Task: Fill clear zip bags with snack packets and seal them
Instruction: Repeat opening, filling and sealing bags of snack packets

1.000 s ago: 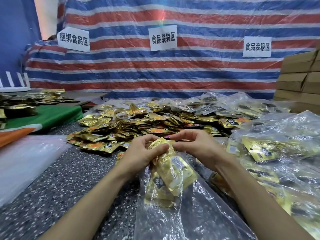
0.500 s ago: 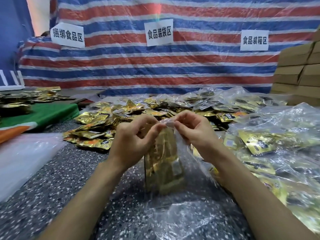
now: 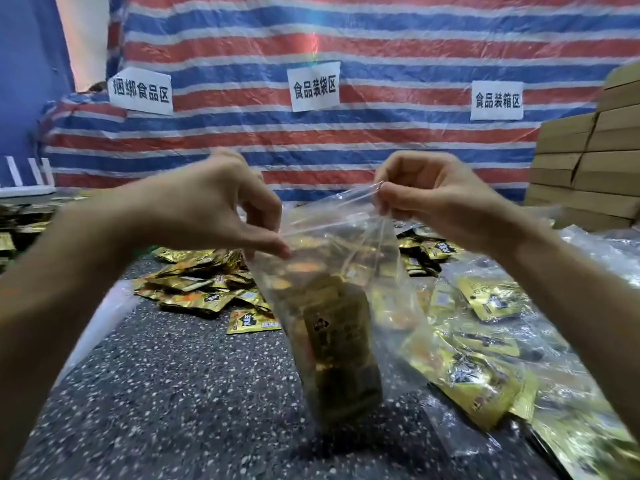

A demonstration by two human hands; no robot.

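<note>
A clear zip bag (image 3: 346,271) hangs upright in front of me, lifted off the speckled table (image 3: 173,393). Gold snack packets (image 3: 336,344) sit stacked in its lower half. My left hand (image 3: 221,209) pinches the left end of the bag's zip strip. My right hand (image 3: 426,192) pinches the right end, held a little higher, so the strip is stretched between them. Whether the zip is closed along its length I cannot tell. Loose gold packets (image 3: 194,289) lie heaped on the table behind the bag.
Filled clear bags (image 3: 491,341) are piled along the right side. Stacked cardboard boxes (image 3: 585,161) stand at the far right. A striped tarp with three white signs (image 3: 313,86) closes off the back. More packets lie at the far left (image 3: 20,220).
Both hands have raised the bag well above the table and moved apart along the top strip. The packets have settled to the bag's bottom.
</note>
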